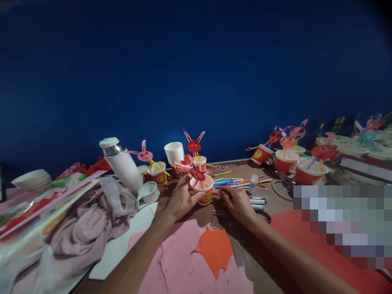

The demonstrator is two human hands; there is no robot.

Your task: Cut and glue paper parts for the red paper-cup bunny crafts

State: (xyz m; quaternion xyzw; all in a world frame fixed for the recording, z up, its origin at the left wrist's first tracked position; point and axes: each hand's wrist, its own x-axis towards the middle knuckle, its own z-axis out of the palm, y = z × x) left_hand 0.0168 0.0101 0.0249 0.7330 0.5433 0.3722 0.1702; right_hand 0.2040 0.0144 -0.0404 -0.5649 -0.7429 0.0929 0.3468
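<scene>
Where the surface (196, 214) comes nearest, a pink sheet (177, 261) lies flat with a jagged-edged orange piece (216, 247) on it, probably within easy reach for cutting. Red paper (294, 237) spreads to the right, and a bundled cloth (88, 228) is heaped to the left.

Beyond the sheets, the left hand (180, 200) curls partly open around a red-and-white paper cup (206, 197), thumb on the near side, which seems meant to steady it upright. A red paper face (197, 174) shows at the cup's mouth. The right hand (239, 203) is drawn almost closed, fingertips pinching a small red piece (221, 191) beside the cup; such a close pinch suits so little a part.

Scissors (265, 215) and markers (257, 201) lie by the right hand, presumably handy there. Just behind are a small clear bottle (253, 183) and loose straws (228, 181), gathered roughly together. A white mug (148, 194) and a tilted-looking flask (122, 165) stand left, out of the hands' way.

Farther back, nested white cups (174, 154) save room, and a red long-eared figure (194, 146) rises from another cup before the blue wall (196, 81).
</scene>
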